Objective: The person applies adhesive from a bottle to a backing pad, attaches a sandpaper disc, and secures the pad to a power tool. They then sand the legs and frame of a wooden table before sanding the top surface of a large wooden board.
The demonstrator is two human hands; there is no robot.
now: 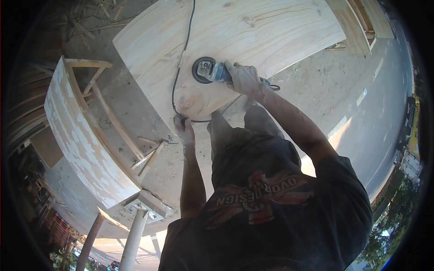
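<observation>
My right hand (244,79) is wrapped round the body of an angle grinder (219,72). The grinder's round dark disc (197,71) lies against the face of a large pale plywood panel (253,34). Lower left, at the panel's near edge, my left hand (184,128) is closed on the black power cord (174,88). From there the cord runs up across the wood and out at the top, and another length goes right towards my legs. A reddish-brown patch (192,100) shows on the panel between the two hands.
A curved wooden frame (86,135) with patchy white filler stands on the left. More plywood framing (357,22) is at the upper right. Scrap wood (83,29) litters the dusty concrete floor (312,86). Round posts (133,239) rise at the lower left.
</observation>
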